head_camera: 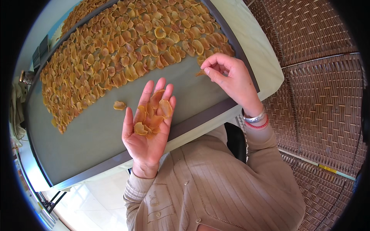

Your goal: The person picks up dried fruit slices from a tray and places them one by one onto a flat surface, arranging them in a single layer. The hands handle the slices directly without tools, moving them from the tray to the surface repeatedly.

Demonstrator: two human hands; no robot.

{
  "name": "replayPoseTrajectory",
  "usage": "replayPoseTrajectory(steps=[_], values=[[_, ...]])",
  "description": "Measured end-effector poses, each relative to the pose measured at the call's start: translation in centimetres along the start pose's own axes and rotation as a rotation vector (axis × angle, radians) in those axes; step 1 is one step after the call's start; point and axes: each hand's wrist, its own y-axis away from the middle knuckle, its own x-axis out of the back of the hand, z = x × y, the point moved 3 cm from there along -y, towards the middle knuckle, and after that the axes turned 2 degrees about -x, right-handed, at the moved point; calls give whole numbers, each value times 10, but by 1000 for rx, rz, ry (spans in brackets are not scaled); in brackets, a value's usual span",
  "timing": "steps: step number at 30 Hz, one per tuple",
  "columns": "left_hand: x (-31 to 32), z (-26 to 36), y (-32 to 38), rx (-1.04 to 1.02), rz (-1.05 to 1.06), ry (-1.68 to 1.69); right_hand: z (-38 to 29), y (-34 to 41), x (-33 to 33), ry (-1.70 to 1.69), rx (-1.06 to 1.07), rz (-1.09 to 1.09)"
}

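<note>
My left hand [149, 147] is palm up over the near part of a framed mesh screen, fingers spread. Several thin, curled, amber dried slices [155, 120] lie loose on its palm and fingers. At the right, my right hand [231, 76] has its thumb and index fingertip pinched on another dried slice [200, 73], partly hidden by the thumb. This slice is just below the near edge of the laid-out slices [127, 49], which cover the far part of the mesh screen [86, 144] in close rows. One single slice [119, 105] rests apart on the mesh, left of my left hand.
A dark frame bar [202, 117] edges the screen, over a pale cloth-covered table [260, 55]. More slices [82, 13] lie beyond the far bar. A woven folding screen [321, 106] stands close on the right. A small jar [26, 77] is at the far left.
</note>
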Motion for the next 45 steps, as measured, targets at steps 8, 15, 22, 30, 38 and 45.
replayPoseTrajectory(steps=[8,15,22,30,38,45], values=[[2,0,0,-11,0,-12,-7,-29,6,319,96,-178],[1,2,1,-6,-9,6,-4,-47,-8,465,280,-111],[1,2,1,-9,-7,-1,-5,-50,-10,512,297,-24],[1,2,1,-15,-9,-6,-4,-45,-6,564,353,30],[2,2,1,-19,-13,-22,-7,-39,1,578,371,-18],[2,2,1,-21,-10,-39,-4,-36,-3,617,402,-81]])
